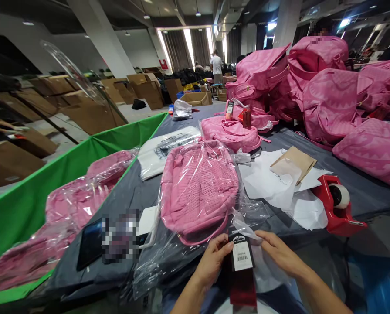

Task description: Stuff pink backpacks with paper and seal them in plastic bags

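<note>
A pink backpack [199, 187] lies inside a clear plastic bag [168, 257] on the grey table [367, 196], its handle toward me. At the bag's open end, my left hand [212, 261] and my right hand [278, 253] pinch a dark hang tag [242, 255] with a white barcode label. The left fingers grip the tag's left edge. The right fingers hold its right edge together with the bag's plastic. A red part of the tag hangs down below my hands.
A red tape dispenser [337, 205] and loose white papers [279, 183] lie to the right. A heap of pink backpacks [328, 96] fills the back right. Bagged backpacks sit in a green bin [28, 205] at left. A dark phone [90, 248] lies at left of the bag.
</note>
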Motion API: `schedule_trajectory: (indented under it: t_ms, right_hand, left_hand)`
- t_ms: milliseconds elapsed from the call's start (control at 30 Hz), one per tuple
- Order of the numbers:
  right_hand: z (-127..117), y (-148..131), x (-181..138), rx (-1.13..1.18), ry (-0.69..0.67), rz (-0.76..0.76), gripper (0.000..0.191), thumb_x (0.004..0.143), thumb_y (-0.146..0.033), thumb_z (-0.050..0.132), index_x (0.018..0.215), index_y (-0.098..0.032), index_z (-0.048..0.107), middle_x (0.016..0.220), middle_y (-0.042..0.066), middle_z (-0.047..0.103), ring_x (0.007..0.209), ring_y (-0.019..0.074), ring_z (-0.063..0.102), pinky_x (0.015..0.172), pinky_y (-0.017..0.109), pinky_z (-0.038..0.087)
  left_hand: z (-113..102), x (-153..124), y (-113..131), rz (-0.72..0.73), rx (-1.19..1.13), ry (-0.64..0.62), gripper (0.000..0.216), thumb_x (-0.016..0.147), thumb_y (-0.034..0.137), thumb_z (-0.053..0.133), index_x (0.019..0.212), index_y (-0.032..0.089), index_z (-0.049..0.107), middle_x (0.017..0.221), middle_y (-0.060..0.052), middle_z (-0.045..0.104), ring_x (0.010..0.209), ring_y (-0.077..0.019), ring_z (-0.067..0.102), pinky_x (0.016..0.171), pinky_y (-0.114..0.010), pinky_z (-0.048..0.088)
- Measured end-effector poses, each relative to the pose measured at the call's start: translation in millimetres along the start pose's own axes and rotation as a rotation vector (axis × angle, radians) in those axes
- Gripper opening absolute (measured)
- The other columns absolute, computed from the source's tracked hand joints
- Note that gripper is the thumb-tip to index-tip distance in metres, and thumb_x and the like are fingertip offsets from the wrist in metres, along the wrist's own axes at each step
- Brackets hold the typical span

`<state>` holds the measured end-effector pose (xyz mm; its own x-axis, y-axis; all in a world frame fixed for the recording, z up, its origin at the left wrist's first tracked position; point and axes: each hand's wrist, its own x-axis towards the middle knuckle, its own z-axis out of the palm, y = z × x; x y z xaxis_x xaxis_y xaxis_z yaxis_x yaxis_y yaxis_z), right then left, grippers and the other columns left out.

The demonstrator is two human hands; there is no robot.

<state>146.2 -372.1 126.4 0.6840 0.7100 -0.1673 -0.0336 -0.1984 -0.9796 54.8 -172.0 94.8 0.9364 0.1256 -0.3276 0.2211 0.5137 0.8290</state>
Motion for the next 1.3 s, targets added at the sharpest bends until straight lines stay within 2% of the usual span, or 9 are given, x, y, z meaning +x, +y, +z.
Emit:
schedule_trajectory:
  t_ms: [133, 233, 333, 500, 667, 933, 1100, 1200, 1300]
  right_hand:
    - [24, 15, -3, 0.555, -0.133, 0.277, 0.030, 0.074, -0.030, 0.067, 0.099, -0.017, 0.076, 0.087, 0.004, 0.074, 0.077, 0.0188, 0.065, 0.075, 0.029, 0.051]
    - [33, 29, -5, 0.806, -0.160, 0.347, 0.031, 0.062, -0.019, 0.065, 0.092, -0.015, 0.073, 0.079, 0.003, 0.071, 0.073, 0.0169, 0.065, 0.074, 0.027, 0.052]
    - [31, 31, -9, 0.866, -0.128, 0.373, 0.026, 0.062, -0.018, 0.064, 0.086, -0.015, 0.073, 0.078, 0.003, 0.072, 0.070, 0.0154, 0.065, 0.072, 0.026, 0.052]
    - [29, 25, -18, 0.787, -0.041, 0.349, 0.018, 0.071, -0.023, 0.075, 0.086, -0.014, 0.075, 0.084, 0.003, 0.073, 0.071, 0.0134, 0.062, 0.069, 0.022, 0.047]
    - [28, 33, -26, 0.815, 0.048, 0.381, 0.020, 0.070, -0.029, 0.078, 0.083, -0.015, 0.074, 0.081, 0.003, 0.072, 0.072, 0.0152, 0.061, 0.071, 0.025, 0.048]
    - [8, 41, -29, 0.186, 0.035, 0.166, 0.048, 0.080, -0.057, 0.066, 0.104, -0.016, 0.073, 0.089, 0.005, 0.072, 0.084, 0.0236, 0.062, 0.080, 0.034, 0.049]
    - [21, 68, -25, -0.297, 0.388, 0.132, 0.039, 0.081, -0.057, 0.061, 0.076, -0.020, 0.066, 0.066, 0.000, 0.064, 0.063, 0.0179, 0.056, 0.059, 0.026, 0.042]
    - [19, 77, -31, -0.346, 0.480, 0.034, 0.038, 0.088, -0.058, 0.057, 0.080, -0.022, 0.065, 0.062, -0.002, 0.062, 0.054, 0.0149, 0.055, 0.053, 0.023, 0.041]
    - [14, 81, -38, -0.442, 0.542, -0.090, 0.033, 0.094, -0.053, 0.057, 0.085, -0.023, 0.065, 0.064, -0.001, 0.063, 0.052, 0.0150, 0.058, 0.053, 0.024, 0.044]
  left_hand:
    - [5, 6, -10, -0.068, -0.178, -0.053, 0.043, 0.062, 0.041, 0.097, 0.074, 0.015, 0.065, 0.071, 0.002, 0.063, 0.067, -0.0115, 0.057, 0.068, -0.024, 0.044]
    - [2, 9, -15, -0.159, -0.291, -0.040, 0.043, 0.058, 0.034, 0.099, 0.077, 0.016, 0.065, 0.074, 0.001, 0.066, 0.067, -0.0123, 0.061, 0.068, -0.025, 0.046]
    - [1, 10, -20, -0.193, -0.326, -0.045, 0.041, 0.059, 0.032, 0.099, 0.080, 0.016, 0.067, 0.075, 0.001, 0.068, 0.067, -0.0123, 0.062, 0.070, -0.025, 0.047]
    - [13, 10, -21, -0.035, -0.251, -0.090, 0.034, 0.068, 0.035, 0.094, 0.085, 0.015, 0.073, 0.083, -0.002, 0.072, 0.079, -0.0150, 0.066, 0.080, -0.026, 0.048]
    - [24, 10, -20, -0.088, -0.268, -0.141, 0.038, 0.066, 0.037, 0.093, 0.090, 0.016, 0.075, 0.084, -0.005, 0.073, 0.079, -0.0189, 0.068, 0.082, -0.031, 0.050]
    - [17, 10, -43, 0.109, 0.269, 0.243, 0.054, 0.061, 0.064, 0.088, 0.063, 0.016, 0.063, 0.059, 0.003, 0.054, 0.054, -0.0091, 0.045, 0.049, -0.020, 0.034]
    - [1, -4, -64, -0.035, 0.415, 0.122, 0.066, 0.068, 0.082, 0.071, 0.078, 0.016, 0.067, 0.049, 0.004, 0.050, 0.038, -0.0109, 0.042, 0.037, -0.022, 0.031]
    - [-12, -22, -56, -0.018, 0.619, 0.000, 0.056, 0.079, 0.072, 0.068, 0.077, 0.016, 0.070, 0.063, -0.006, 0.066, 0.050, -0.0180, 0.060, 0.046, -0.027, 0.045]
    - [-7, -24, -26, 0.360, 0.892, -0.065, 0.027, 0.094, 0.044, 0.063, 0.095, 0.020, 0.077, 0.112, -0.015, 0.074, 0.098, -0.0276, 0.071, 0.088, -0.038, 0.055]
